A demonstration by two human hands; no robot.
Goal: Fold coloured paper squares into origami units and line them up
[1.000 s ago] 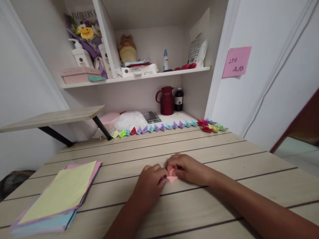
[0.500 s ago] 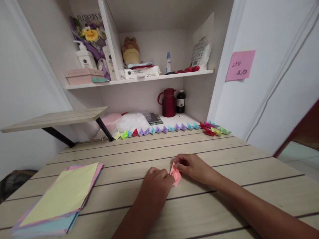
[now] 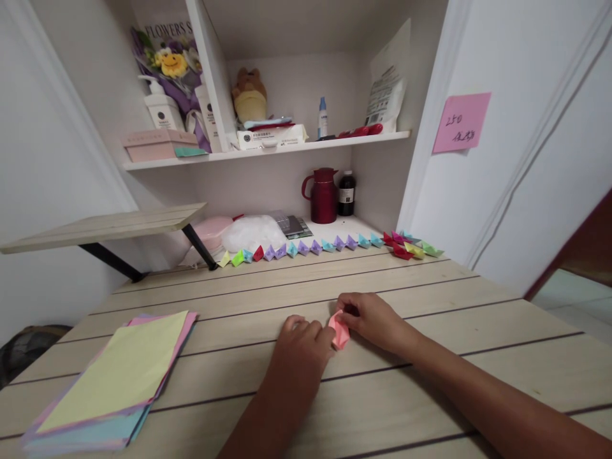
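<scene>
A small piece of folded salmon-pink paper [image 3: 340,331] is held between my two hands, just above or on the slatted wooden table [image 3: 430,395]. My left hand [image 3: 305,344] grips its left lower side, fingers curled and partly hiding it. With thumb and forefinger, my right hand [image 3: 366,319] pinches the upper right edge. The paper bulges open in the middle. Beyond the hands, a row of small folded paper boats [image 3: 315,247] in several colours runs along the table's back, ending in a cluster of boats [image 3: 406,247] at the right.
On the left lies a stack of coloured paper sheets [image 3: 115,370], yellow on top. A raised wooden shelf [image 3: 105,226] on black legs stands behind it. At the back are a dark red jug [image 3: 324,197], a dark bottle [image 3: 347,194] and a white plastic bag [image 3: 253,234].
The pink paper has gone from a narrow, pointed shape to a wider, more opened one. Both hands have shifted only slightly, keeping their hold.
</scene>
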